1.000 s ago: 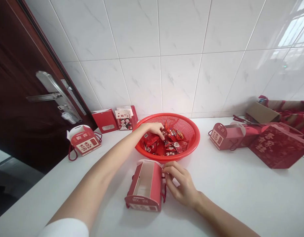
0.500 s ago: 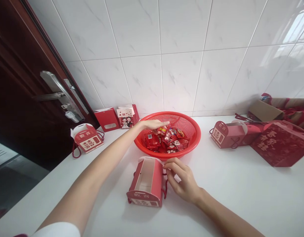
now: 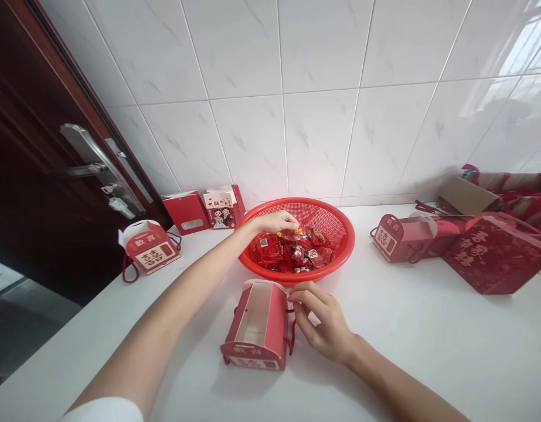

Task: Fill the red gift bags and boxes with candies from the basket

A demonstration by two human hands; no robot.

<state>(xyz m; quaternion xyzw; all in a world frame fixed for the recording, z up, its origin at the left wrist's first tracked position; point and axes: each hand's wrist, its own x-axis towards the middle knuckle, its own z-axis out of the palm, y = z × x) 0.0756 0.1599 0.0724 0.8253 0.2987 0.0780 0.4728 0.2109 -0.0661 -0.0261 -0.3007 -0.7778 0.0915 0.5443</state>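
Observation:
My left hand (image 3: 276, 221) is over the red mesh basket (image 3: 348, 241), its fingertips pinched on a red wrapped candy (image 3: 299, 230) with yellow lettering. Much of that candy is hidden by the fingers. Several other red-wrapped candies (image 3: 314, 257) lie heaped in the basket. In front of it, on the white table, stands a red gift box (image 3: 276, 325) with an open top and red cord handles. Its inside, as far as I see it, is bare and pale. My right hand (image 3: 320, 319) rests at its far right corner, fingers curled and gripping the edge.
Another red gift box (image 3: 152, 249) stands at the left, near a door with a metal handle (image 3: 88, 170). Red cards or flat boxes (image 3: 186, 212) lean against the tiled wall. At right are more red boxes (image 3: 402, 239), a large red bag (image 3: 494, 255) and a cardboard box (image 3: 468, 196).
My left hand has turned down from a flat reach into a pinch among the candies. My right hand stays at the gift box. The view has shifted slightly.

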